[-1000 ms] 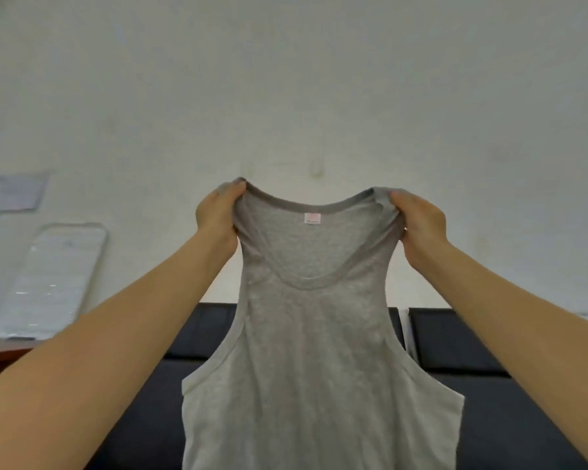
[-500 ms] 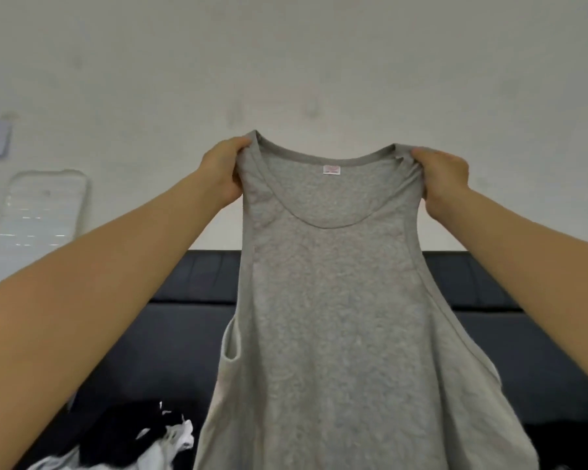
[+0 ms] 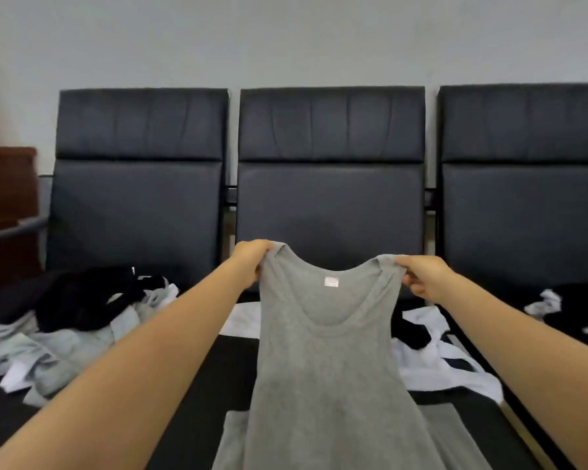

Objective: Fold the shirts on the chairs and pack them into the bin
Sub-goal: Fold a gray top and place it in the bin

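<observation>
A grey tank top (image 3: 330,374) hangs spread in front of me over the middle black chair (image 3: 330,184). My left hand (image 3: 250,262) grips its left shoulder strap. The right strap is pinched by my right hand (image 3: 425,276). A small white label shows inside the neckline. The shirt's lower part reaches down to the seat at the bottom of the view. No bin is in view.
A heap of black, grey and white shirts (image 3: 75,320) lies on the left chair (image 3: 136,184). White and black garments (image 3: 435,354) lie on the middle seat to the right. More crumpled clothes (image 3: 550,307) sit on the right chair (image 3: 523,184). A brown cabinet (image 3: 7,198) stands far left.
My view has tilted down from the wall to the chairs. Both hands have lowered the tank top toward the middle seat, still holding its straps.
</observation>
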